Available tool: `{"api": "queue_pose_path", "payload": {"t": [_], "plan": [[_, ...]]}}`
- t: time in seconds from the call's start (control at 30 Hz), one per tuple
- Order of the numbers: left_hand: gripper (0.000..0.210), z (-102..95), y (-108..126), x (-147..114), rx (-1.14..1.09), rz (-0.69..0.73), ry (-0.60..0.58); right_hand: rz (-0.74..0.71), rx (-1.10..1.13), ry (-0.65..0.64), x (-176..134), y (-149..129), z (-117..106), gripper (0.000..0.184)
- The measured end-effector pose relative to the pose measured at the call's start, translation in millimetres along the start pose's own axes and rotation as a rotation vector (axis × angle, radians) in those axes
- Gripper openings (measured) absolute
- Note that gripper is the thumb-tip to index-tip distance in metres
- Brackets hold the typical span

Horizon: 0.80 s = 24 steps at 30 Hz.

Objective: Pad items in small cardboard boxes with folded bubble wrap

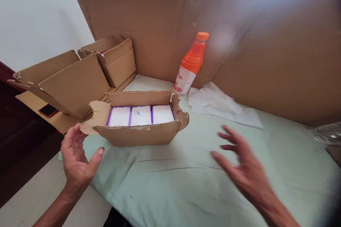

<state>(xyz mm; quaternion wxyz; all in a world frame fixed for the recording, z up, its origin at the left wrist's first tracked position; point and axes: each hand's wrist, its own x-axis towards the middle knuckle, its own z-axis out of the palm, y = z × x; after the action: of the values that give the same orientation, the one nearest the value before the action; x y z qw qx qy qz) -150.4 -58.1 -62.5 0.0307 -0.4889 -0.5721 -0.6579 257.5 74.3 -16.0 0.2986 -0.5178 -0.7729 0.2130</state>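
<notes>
A small open cardboard box (141, 136) stands on a pale green cloth, with three white blocks in purple-edged wrapping, such as the middle white pack (141, 116), side by side in it. Its flaps are folded outward. My left hand (80, 156) is at the box's left flap, fingers apart, palm toward the box; whether the fingertips touch the flap I cannot tell. To the right of the box my right hand (239, 158) hovers over the cloth, slightly blurred, with fingers spread and nothing in them.
An orange drink bottle (189, 65) stands tilted in view behind the box, beside crumpled white sheets (223, 104). Two open cartons, one a left carton (77, 81), stand at the left near a dark phone (48, 110). A tall cardboard wall (149, 14) closes the back. Clear plastic (329, 133) lies far right.
</notes>
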Motion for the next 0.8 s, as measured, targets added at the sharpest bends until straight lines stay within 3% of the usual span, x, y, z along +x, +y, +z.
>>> {"api": "queue_pose_path", "payload": {"t": [0.07, 0.13, 0.2, 0.27, 0.4, 0.53, 0.63, 0.7, 0.8], "plan": [[0.099, 1.5, -13, -9, -0.059, -0.226, -0.062, 0.048, 0.146, -0.121, 9, -11, 48, 0.071], [0.092, 6.8, -24, -13, -0.103, -0.448, -0.134, 0.023, 0.272, -0.212, 15, -22, 86, 0.073], [0.075, 14.5, -31, -16, -0.078, -0.607, -0.218, -0.065, 0.335, -0.255, 18, -30, 109, 0.075], [0.059, 25.2, -36, -16, -0.013, -0.673, -0.265, -0.121, 0.356, -0.266, 19, -33, 117, 0.074], [0.051, 66.6, -37, -2, -0.011, -0.627, -0.331, -0.058, 0.351, -0.167, 29, -24, 110, 0.072], [0.051, 136.3, -38, 27, -0.075, -0.480, -0.437, 0.025, 0.356, -0.066, 63, 0, 98, 0.075], [0.048, 183.1, -46, 39, -0.107, -0.436, -0.430, 0.004, 0.285, -0.063, 90, 26, 83, 0.076], [0.048, 201.0, -54, 37, -0.110, -0.441, -0.422, -0.003, 0.179, -0.022, 105, 46, 65, 0.067], [0.055, 208.4, -67, 26, -0.087, -0.416, -0.429, -0.019, -0.105, 0.098, 131, 79, 30, 0.057]]}}
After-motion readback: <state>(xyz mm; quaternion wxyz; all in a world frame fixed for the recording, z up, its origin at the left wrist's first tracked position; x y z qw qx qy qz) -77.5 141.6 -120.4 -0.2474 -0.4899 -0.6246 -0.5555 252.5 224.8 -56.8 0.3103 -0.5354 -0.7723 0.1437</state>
